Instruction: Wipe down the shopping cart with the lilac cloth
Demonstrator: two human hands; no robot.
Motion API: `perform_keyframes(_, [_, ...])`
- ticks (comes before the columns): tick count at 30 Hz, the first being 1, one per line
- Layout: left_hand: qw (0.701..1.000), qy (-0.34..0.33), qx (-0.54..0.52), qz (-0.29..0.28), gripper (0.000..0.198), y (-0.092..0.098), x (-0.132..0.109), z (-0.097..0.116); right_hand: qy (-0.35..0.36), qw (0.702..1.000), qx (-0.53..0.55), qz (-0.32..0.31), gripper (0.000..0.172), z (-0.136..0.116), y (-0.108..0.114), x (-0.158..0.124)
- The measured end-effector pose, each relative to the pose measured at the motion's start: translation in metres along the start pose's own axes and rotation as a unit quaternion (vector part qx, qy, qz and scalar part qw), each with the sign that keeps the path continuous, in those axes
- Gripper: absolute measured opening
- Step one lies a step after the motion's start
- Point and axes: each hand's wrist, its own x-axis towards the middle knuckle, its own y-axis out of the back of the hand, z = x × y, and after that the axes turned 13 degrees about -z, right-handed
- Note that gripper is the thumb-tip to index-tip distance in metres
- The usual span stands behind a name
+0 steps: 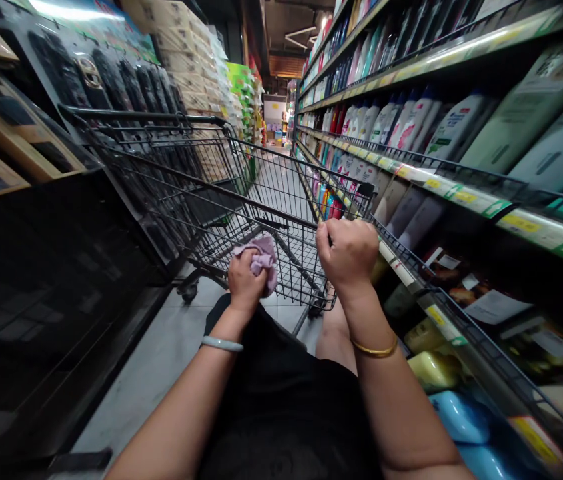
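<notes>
My left hand (247, 277) is closed around a crumpled pale purple cloth (264, 259), which bunches out past the fingers. It is low in front of the wire side of a black shopping cart (196, 175). My right hand (350, 250) is a fist at the cart's near top rim, on the right; the rim runs into the fingers, and the palm side is hidden. The cart stands across the aisle in front of me, and its wire basket looks bare inside. A pale bangle circles my left wrist and a gold one my right.
Shelves of shampoo-like bottles (411, 120) line the right side close by, with price strips (466, 195) along their edges. On the left are a dark display base (21, 300), hanging packaged goods and stacked packs (181, 60). Tiled floor (131, 373) runs down the aisle.
</notes>
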Motion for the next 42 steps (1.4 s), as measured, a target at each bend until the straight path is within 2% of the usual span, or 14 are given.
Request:
perform_keyframes(3, [1.0, -0.017, -0.009, -0.014, 0.023, -0.001, -0.009, -0.002, 0.008, 1.0, -0.008, 0.01, 0.041, 0.001, -0.001, 0.0])
perform_keyframes(5, [0.999, -0.035, -0.016, -0.002, 0.019, 0.01, 0.004, 0.011, 0.012, 1.0, -0.013, 0.017, 0.04, 0.001, -0.001, 0.0])
perform_keyframes(8, [0.995, -0.078, -0.035, 0.059, 0.016, 0.03, 0.033, 0.039, 0.013, 0.999, -0.02, 0.023, 0.039, 0.001, -0.001, 0.0])
perform_keyframes(10, [0.99, -0.107, -0.043, 0.076, 0.016, 0.036, 0.045, 0.049, 0.012, 0.999, -0.023, 0.021, 0.039, 0.0, -0.001, 0.0])
perform_keyframes(12, [0.992, -0.102, -0.039, 0.059, 0.015, 0.032, 0.044, 0.047, 0.011, 0.999, -0.025, 0.018, 0.039, 0.0, -0.001, 0.0])
perform_keyframes(15, [0.999, -0.039, -0.017, 0.004, 0.019, 0.016, 0.023, 0.025, 0.009, 1.0, -0.025, 0.013, 0.041, 0.001, -0.002, 0.001])
perform_keyframes(18, [1.0, -0.012, -0.011, -0.011, 0.021, 0.001, 0.0, 0.003, 0.002, 1.0, -0.02, -0.009, 0.041, 0.002, 0.001, 0.002])
perform_keyframes(20, [1.0, -0.009, -0.013, -0.012, 0.021, -0.002, -0.007, -0.004, -0.014, 0.999, -0.019, -0.041, 0.04, -0.001, 0.01, 0.005])
perform_keyframes(23, [1.0, -0.015, -0.019, -0.008, 0.02, 0.003, -0.001, 0.002, -0.025, 0.995, -0.026, -0.089, 0.039, -0.019, 0.028, 0.02])
perform_keyframes(26, [0.999, -0.04, -0.028, 0.008, 0.018, 0.014, 0.018, 0.017, 0.009, 0.992, -0.011, -0.124, 0.04, -0.048, 0.034, 0.045])
perform_keyframes(29, [0.996, -0.071, -0.048, 0.032, 0.015, 0.021, 0.035, 0.026, 0.054, 0.979, 0.023, -0.194, 0.044, -0.071, 0.021, 0.068])
perform_keyframes(31, [0.997, -0.062, -0.046, 0.03, 0.016, 0.021, 0.038, 0.024, 0.075, 0.975, 0.013, -0.208, 0.044, -0.08, 0.006, 0.074])
perform_keyframes(37, [1.0, -0.028, -0.013, -0.007, 0.019, 0.006, 0.028, 0.007, 0.094, 0.984, -0.035, -0.144, 0.047, -0.077, -0.021, 0.072])
perform_keyframes(42, [0.999, -0.022, 0.015, -0.028, 0.02, -0.009, 0.029, 0.008, 0.086, 0.988, -0.029, -0.125, 0.046, -0.063, -0.032, 0.081])
